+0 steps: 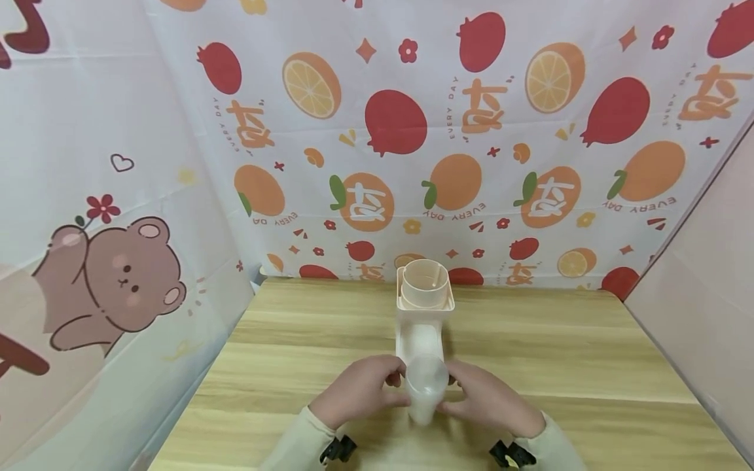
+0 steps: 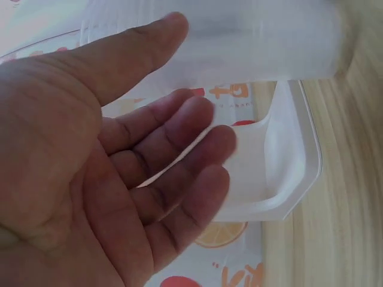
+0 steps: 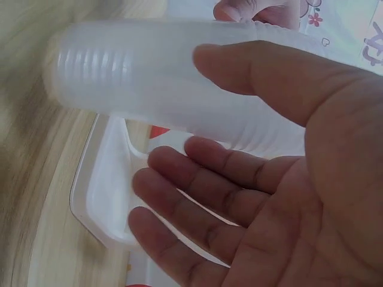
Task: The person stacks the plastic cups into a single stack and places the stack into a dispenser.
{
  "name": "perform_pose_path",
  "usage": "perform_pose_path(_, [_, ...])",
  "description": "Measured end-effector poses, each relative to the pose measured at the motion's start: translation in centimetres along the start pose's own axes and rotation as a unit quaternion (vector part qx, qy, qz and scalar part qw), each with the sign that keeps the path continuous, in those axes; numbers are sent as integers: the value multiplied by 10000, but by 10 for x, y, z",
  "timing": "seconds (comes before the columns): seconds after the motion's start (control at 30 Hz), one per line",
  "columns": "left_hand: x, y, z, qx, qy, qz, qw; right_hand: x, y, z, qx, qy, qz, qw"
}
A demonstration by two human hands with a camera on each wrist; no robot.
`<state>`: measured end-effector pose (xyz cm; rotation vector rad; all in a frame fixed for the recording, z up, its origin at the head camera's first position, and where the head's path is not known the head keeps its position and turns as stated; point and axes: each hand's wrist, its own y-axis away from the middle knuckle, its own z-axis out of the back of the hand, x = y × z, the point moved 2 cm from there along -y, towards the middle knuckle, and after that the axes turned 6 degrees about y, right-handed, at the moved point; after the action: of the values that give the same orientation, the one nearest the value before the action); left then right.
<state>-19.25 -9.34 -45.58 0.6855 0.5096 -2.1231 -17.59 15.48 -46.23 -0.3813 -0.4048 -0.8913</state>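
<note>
A stack of translucent plastic cups (image 1: 427,379) stands roughly upright between my two hands, close to the front of the table. My left hand (image 1: 368,389) holds it from the left, thumb on the near side and fingers toward the far side. From the right, my right hand (image 1: 485,396) grips it the same way. Ridges band the stack (image 3: 161,78) in the right wrist view. The lower fingers of both hands are loosely bent beneath it in the wrist views. Just beyond the cups is a cream-white plastic holder (image 1: 425,314) with a round, open-topped tube (image 1: 425,284).
The wood-grain table (image 1: 318,327) extends to both sides of the holder. A fruit-print cloth (image 1: 424,163) hangs along its back edge, a bear-print cloth (image 1: 118,281) on the left and a pale panel (image 1: 701,275) on the right.
</note>
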Motion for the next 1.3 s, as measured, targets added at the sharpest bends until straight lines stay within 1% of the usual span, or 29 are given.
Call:
perform_pose_path(0.1, [-1, 1, 4, -80, 410, 0, 9991, 4, 1, 4, -122, -165, -73, 9998])
perform_pose_path(0.17, [-4, 2, 8, -145, 751, 25, 9971, 7, 2, 7, -233, -250, -98, 9994])
perform_pose_path(0.3, [-11, 3, 16, -316, 1455, 36, 9889, 13, 2, 14, -586, -389, -121, 9974])
perform_pose_path(0.4, [-18, 4, 21, -554, 2025, 35, 9777, 18, 0, 20, -852, -797, -188, 9930])
perform_pose_path(0.5, [-27, 2, 24, -961, 2438, -31, 9651, 24, 0, 27, -1182, -1331, -423, 9831])
perform_pose_path(0.57, [-33, 0, 25, -1316, 2668, -124, 9547, 29, 0, 32, -1471, -1654, -612, 9733])
perform_pose_path(0.67, [-42, -3, 27, -1919, 2902, -308, 9370, 39, -1, 39, -1993, -1969, -828, 9564])
perform_pose_path(0.73, [-48, -5, 30, -2307, 2941, -462, 9264, 45, -4, 43, -2373, -2131, -834, 9441])
perform_pose_path(0.8, [-54, -6, 34, -2628, 2919, -603, 9176, 52, -7, 48, -2748, -2291, -715, 9311])
perform_pose_path(0.87, [-61, -8, 38, -2876, 2867, -765, 9106, 58, -12, 53, -3143, -2379, -519, 9176])
perform_pose_path(0.97, [-73, -12, 46, -3162, 2811, -1035, 9002, 65, -20, 61, -3602, -2548, -85, 8974])
perform_pose_path(1.03, [-79, -16, 51, -3280, 2776, -1265, 8941, 68, -25, 66, -3824, -2574, 190, 8872])
perform_pose_path(1.13, [-85, -22, 59, -3291, 2722, -1770, 8867, 70, -31, 75, -4014, -2598, 750, 8751])
perform_pose_path(1.2, [-87, -26, 64, -3150, 2704, -2198, 8828, 70, -34, 80, -4095, -2520, 1148, 8693])
perform_pose_path(1.23, [-88, -28, 66, -3054, 2673, -2392, 8821, 69, -36, 82, -4117, -2486, 1327, 8667])
perform_pose_path(1.3, [-88, -32, 70, -2854, 2515, -2682, 8851, 65, -39, 86, -4126, -2432, 1615, 8628])
